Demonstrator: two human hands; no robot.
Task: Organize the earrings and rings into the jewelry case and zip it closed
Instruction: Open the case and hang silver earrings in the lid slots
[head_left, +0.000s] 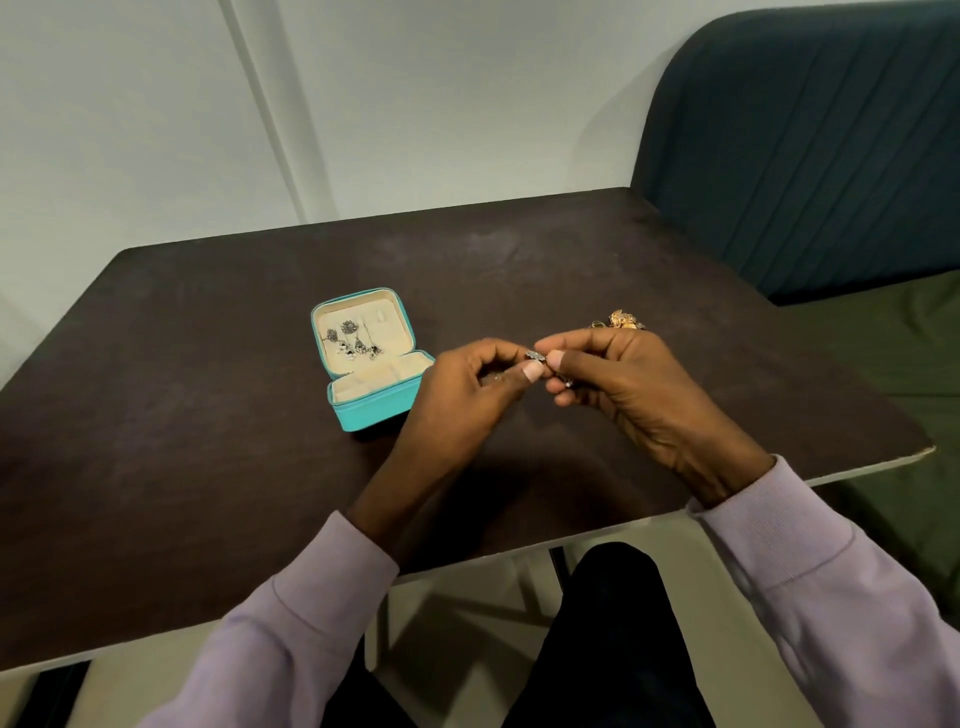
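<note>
Both hands meet above the table (208, 467): the left hand (467, 395) and right hand (623, 384) each pinch one small silver earring (535, 356). Left of them, the blue jewelry case (371, 358) lies open (silver earrings (353, 340) pinned in its lid). Gold jewelry (621, 318) sits just beyond the right hand.

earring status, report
Left hand and right hand both pinching one earring. Case open, earrings pinned in lid. Gold pile waiting. Nothing blocking.
</note>
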